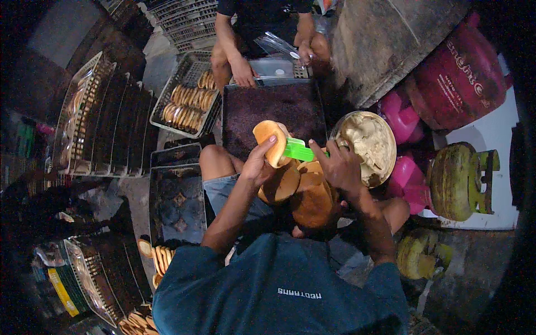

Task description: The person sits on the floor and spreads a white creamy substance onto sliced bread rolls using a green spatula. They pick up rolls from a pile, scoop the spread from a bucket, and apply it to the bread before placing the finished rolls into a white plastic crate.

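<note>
My left hand is closed around a round, golden flat bread bun, held tilted up over my lap. In my right hand is a bright green plastic spatula, its blade against the bun's right side. Below both hands, several browned buns rest in a pile on my lap. Right beside my right hand stands a round tub of pale, thick cream. In front of me lies a rectangular tray of dark brown sprinkles.
Across the tray, another person's hands work near a clear plastic bag. A crate of filled buns and a dark baking tray sit left. More crates are stacked further left. Gas cylinders stand on the right.
</note>
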Demonstrator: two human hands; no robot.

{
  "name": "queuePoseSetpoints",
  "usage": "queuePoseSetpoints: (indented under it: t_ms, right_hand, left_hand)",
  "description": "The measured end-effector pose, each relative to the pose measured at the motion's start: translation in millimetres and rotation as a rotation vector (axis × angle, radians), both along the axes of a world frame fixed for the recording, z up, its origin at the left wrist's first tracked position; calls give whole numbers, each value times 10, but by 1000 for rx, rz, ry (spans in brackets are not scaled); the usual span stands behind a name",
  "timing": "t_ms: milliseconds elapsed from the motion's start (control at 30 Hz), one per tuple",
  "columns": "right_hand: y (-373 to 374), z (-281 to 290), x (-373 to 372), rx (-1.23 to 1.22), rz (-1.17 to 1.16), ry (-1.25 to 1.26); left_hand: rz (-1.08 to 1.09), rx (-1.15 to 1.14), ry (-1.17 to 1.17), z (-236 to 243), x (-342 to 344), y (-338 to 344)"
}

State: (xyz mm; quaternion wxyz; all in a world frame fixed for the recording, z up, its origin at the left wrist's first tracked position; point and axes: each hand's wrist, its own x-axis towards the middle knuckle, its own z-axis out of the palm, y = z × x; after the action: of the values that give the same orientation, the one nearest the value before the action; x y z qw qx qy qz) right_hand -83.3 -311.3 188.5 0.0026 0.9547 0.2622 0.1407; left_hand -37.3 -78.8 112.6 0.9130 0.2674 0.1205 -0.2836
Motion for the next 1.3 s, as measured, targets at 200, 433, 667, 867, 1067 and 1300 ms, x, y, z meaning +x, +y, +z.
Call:
queuePoseSetpoints:
  t_ms: [200, 433, 667, 867, 1067, 1300]
  right_hand:
    - [-184, -212, -187, 60, -31, 49]
    - [-753, -230, -357, 433, -380, 213]
    - [-1217, -798, -500, 701, -482, 262]
    - [-1370, -739, -676, 824, -521, 330]
    - [-1434, -678, -678, 874, -499, 291]
    - [-1484, -761, -549, 783, -522, 353]
  left_hand:
    - [115, 69, 27, -313, 128, 10]
    - [111, 103, -50, -439, 744, 303]
    - [-230, 2108, -981, -1342, 1335, 232]
    - [-366, 1757, -1136, -1118, 1172, -88]
    - [-229, 269, -167, -1816, 1613, 424]
    - [-238, 1416, -479, -1585, 2352, -276]
